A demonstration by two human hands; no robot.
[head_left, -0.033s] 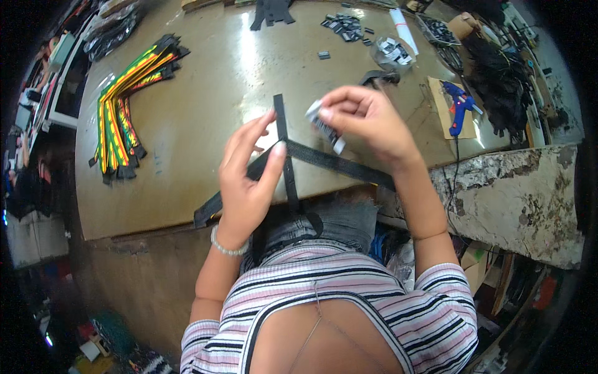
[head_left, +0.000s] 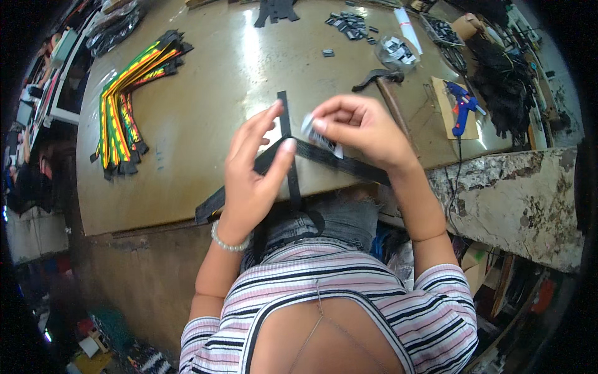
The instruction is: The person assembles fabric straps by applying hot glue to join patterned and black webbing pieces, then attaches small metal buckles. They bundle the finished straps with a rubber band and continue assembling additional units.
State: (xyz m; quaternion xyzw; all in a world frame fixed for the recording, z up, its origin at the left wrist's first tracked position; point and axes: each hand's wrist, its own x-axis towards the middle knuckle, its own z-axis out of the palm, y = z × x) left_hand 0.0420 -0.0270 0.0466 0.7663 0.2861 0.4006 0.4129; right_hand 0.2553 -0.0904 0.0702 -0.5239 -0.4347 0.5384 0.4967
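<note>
A wide black strap (head_left: 346, 163) lies bent at the table's near edge, its peak pointing away from me. A narrower black strip (head_left: 283, 112) crosses at the bend and runs down toward my lap. My left hand (head_left: 252, 165) rests over the left arm of the strap, fingers apart, thumb tip at the bend. Between the thumb and fingers of my right hand (head_left: 367, 128) is a small white and black label (head_left: 308, 126), slightly blurred, held just above the strap's right arm. Part of the label is hidden behind the fingers.
A hammer (head_left: 393, 103) lies beyond my right hand. Farther right, a blue glue gun (head_left: 461, 111) rests on cardboard, its cord hanging down. A bag of labels (head_left: 397, 51) and a pile of small labels (head_left: 349, 25) lie at the back. Bent colourful straps (head_left: 118, 106) are stacked left.
My right hand has moved slightly left and down with the label, uncovering the hammer's handle. My left hand has shifted slightly right. The view has also shifted a little.
</note>
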